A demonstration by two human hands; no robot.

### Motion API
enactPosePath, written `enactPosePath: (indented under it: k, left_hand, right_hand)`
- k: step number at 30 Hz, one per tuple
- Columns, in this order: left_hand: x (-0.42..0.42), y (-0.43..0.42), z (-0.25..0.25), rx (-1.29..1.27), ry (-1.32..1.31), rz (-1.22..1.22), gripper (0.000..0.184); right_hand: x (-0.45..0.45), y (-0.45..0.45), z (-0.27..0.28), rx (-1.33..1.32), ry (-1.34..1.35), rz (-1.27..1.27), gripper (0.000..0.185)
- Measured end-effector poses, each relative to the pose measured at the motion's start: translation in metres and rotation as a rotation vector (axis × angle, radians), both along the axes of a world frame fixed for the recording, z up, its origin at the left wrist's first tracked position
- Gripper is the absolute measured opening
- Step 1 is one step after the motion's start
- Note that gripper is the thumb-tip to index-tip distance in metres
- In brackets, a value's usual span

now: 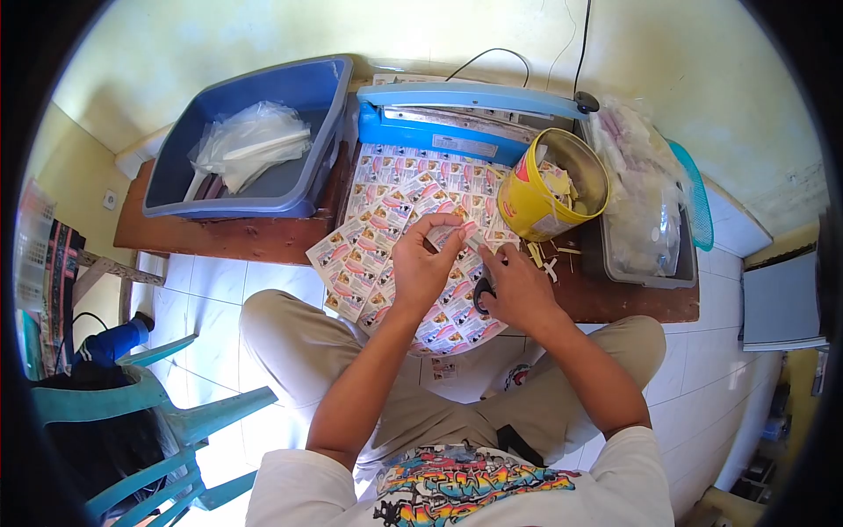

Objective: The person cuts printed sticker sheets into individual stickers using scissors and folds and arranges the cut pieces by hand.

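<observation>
Between the thumb and fingers of my left hand [426,263] is a small printed paper label [470,231]. My right hand [522,285] grips a pair of scissors with black handles [482,296], and the blades are close to the label. Below both hands, sheets of printed labels [369,250] overlap on the low wooden bench, some hanging past its front edge. A yellow tub [531,211] with paper scraps [556,183] leans just beyond my right hand.
A blue impulse sealer [430,136] stands behind the sheets. At left, a blue basin [263,208] holds clear plastic bags [255,145]. Bagged items [641,193] fill a grey bin [645,279] at right. Paper strips [549,268] lie on the bench [597,303]. A green chair [167,413] is at lower left.
</observation>
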State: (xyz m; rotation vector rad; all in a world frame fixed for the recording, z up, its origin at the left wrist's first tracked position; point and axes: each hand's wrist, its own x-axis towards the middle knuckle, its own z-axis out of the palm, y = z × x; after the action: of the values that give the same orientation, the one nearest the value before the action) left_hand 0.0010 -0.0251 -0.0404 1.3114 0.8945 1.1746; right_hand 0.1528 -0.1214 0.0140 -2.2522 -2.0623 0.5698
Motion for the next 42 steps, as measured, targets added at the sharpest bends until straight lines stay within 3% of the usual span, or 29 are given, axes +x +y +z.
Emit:
enactPosePath:
  k: [5,7,8,10,16,19,23,25,28,35,38,40,42]
  left_hand:
    - [-0.006,0.001,0.003,-0.02,0.015,-0.058,0.029]
    - [-0.007,0.0,0.005,-0.018,0.05,-0.077,0.032]
    - [-0.01,0.0,0.012,-0.019,0.05,-0.08,0.032]
    - [-0.017,0.003,0.027,0.008,0.248,-0.3,0.031]
    - [-0.014,-0.001,0.035,0.055,0.288,-0.331,0.028]
    - [-0.011,-0.001,0.02,0.044,0.191,-0.306,0.027]
    - [-0.014,-0.003,0.029,-0.029,0.26,-0.3,0.023]
    - [-0.01,-0.002,0.015,-0.017,0.092,-0.25,0.019]
    - [-0.008,-0.004,0.017,-0.054,0.048,-0.253,0.017]
    - [-0.009,-0.003,0.017,-0.064,0.059,-0.21,0.016]
    - [-0.008,-0.001,0.013,-0.07,-0.024,-0.161,0.016]
    - [-0.008,-0.001,0.017,-0.136,-0.096,-0.132,0.015]
    - [-0.009,0.0,0.017,-0.121,-0.044,-0.125,0.016]
  right_hand:
    - [0.014,0.005,-0.007,0.173,0.121,-0.027,0.063]
    - [0.018,0.013,-0.003,0.37,0.462,-0.155,0.042]
    - [0.018,0.014,0.001,0.369,0.462,-0.157,0.042]
    - [0.015,0.017,0.01,0.383,0.835,-0.303,0.031]
    - [0.017,0.021,0.005,0.291,1.081,-0.402,0.026]
    - [0.017,0.023,0.009,0.243,1.059,-0.396,0.028]
    - [0.015,0.023,0.007,0.282,1.072,-0.405,0.028]
    - [0.015,0.025,0.006,0.314,1.044,-0.433,0.027]
    - [0.015,0.025,0.006,0.332,1.049,-0.416,0.028]
    - [0.016,0.023,0.006,0.348,1.105,-0.41,0.033]
    - [0.02,0.016,0.005,0.34,0.913,-0.42,0.041]
    - [0.024,0.01,0.001,0.306,0.478,-0.231,0.049]
    - [0.024,0.002,-0.012,0.305,0.371,-0.184,0.053]
